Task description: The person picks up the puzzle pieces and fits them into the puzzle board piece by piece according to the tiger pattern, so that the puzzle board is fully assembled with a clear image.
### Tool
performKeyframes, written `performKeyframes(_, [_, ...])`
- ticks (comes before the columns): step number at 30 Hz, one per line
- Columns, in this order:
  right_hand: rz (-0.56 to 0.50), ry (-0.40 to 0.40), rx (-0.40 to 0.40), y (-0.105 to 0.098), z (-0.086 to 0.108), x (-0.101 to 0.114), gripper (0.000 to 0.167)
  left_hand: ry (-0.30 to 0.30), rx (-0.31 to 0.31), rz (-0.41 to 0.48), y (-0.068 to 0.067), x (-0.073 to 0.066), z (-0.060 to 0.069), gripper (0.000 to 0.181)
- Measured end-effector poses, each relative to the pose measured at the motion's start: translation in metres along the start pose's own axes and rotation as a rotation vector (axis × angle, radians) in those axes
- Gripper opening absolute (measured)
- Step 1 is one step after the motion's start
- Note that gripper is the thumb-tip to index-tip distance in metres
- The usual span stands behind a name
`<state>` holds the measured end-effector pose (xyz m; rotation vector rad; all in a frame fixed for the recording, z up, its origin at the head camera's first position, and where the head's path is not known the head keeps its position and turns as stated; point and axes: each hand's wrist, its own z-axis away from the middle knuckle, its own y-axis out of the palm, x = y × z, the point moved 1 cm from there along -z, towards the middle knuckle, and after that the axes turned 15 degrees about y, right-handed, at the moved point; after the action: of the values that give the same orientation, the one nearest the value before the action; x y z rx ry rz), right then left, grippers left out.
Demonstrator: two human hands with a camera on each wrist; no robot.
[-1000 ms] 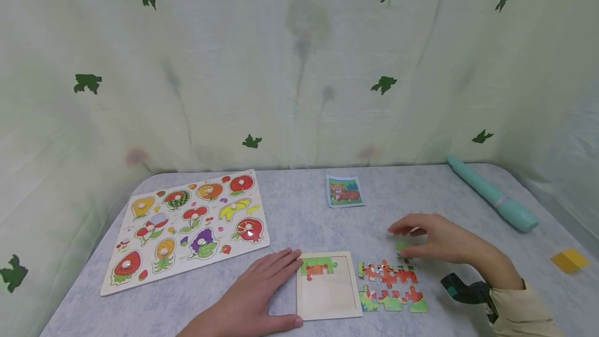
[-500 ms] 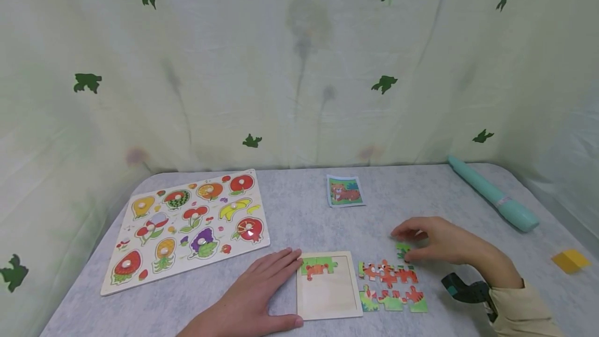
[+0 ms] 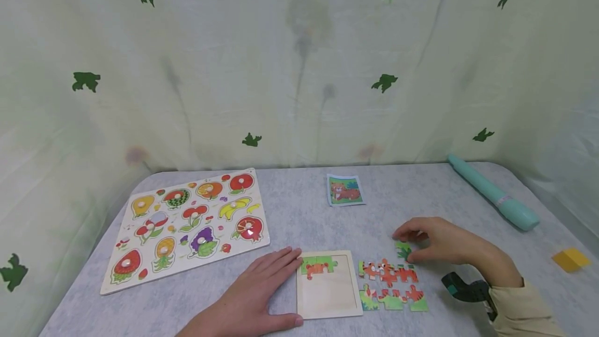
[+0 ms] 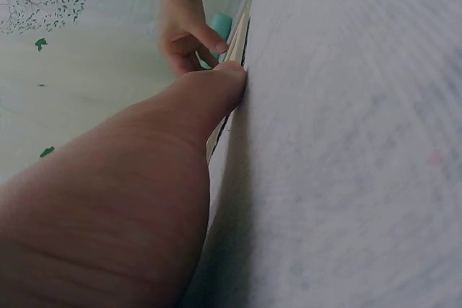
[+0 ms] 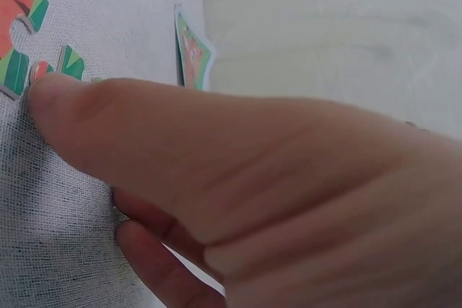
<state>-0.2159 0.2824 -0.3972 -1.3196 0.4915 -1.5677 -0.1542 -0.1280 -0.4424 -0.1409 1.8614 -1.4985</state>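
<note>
Your right hand [image 3: 440,241] is bent over a green puzzle piece [image 3: 403,249], which shows between the thumb and the curled fingers; whether they pinch it or only touch it, I cannot tell. This piece is just beyond the far row of loose pieces [image 3: 387,274], to the right of the wooden tray [image 3: 327,298]. Your left hand [image 3: 248,290] lies with straight fingers and the thumb spread away, its tips at the left edge of the tray. Inside the tray, in the far left corner, sit what look like two joined pieces [image 3: 318,267]; the rest of the tray floor is bare. So I would judge the work to be at an early stage: three pieces in the far row, three in the near row [image 3: 392,303] and the one at your right hand remain outside. Farther away lies a picture card [image 3: 345,190], at left a fruit board [image 3: 181,256], at far right a turquoise tube [image 3: 496,196], and nearer on the right a yellow block [image 3: 570,260]. All these rest on a table with greyish cloth [image 3: 295,222], and behind hangs a pale curtain [image 3: 262,66] printed with leaves.
</note>
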Motion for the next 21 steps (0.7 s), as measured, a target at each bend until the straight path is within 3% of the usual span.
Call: performKeyframes(21, [-0.005, -0.106, 0.001, 0.0, -0.004, -0.016, 0.036, 0.018, -0.019, -0.018, 0.0, 0.0, 0.0, 0.095])
